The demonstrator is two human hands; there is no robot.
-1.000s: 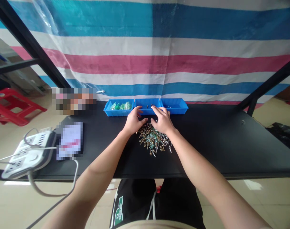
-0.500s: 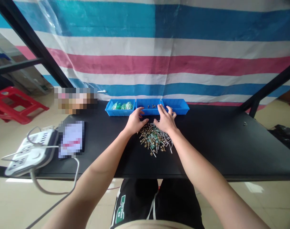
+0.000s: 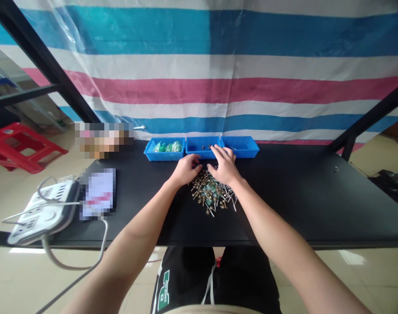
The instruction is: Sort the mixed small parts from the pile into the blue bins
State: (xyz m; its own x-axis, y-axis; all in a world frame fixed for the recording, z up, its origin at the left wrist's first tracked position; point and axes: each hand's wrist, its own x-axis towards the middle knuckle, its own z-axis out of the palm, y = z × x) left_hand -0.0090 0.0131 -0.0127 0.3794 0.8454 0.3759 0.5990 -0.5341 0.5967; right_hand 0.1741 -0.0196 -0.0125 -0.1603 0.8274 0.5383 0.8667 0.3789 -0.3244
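A heap of small metal fasteners (image 3: 213,196), brass-coloured and silver with thin shanks, lies on the black table with bits of green among them. At its far left edge is my left hand (image 3: 185,169), fingers bent and thumb apart, with nothing visible in it. My right hand (image 3: 225,168) reaches over the far right of the heap, fingers stretched forward and thumb spread. Its fingertips are at the near wall of the middle blue bin (image 3: 194,152), which holds a few small metal pieces. One thin silver piece (image 3: 229,148) shows in the right blue bin (image 3: 247,152).
The left blue bin (image 3: 148,152) contains green and clear plastic packets (image 3: 168,147). A white power strip (image 3: 43,209) with cables and a blurred flat object (image 3: 99,192) lie to the left. A small metal piece (image 3: 336,169) sits far right. Striped sheeting (image 3: 199,91) hangs behind.
My left hand has drawn slightly nearer the heap and its fingers have curled. The right hand has shifted a little left, and the thin silver piece in the right bin now shows.
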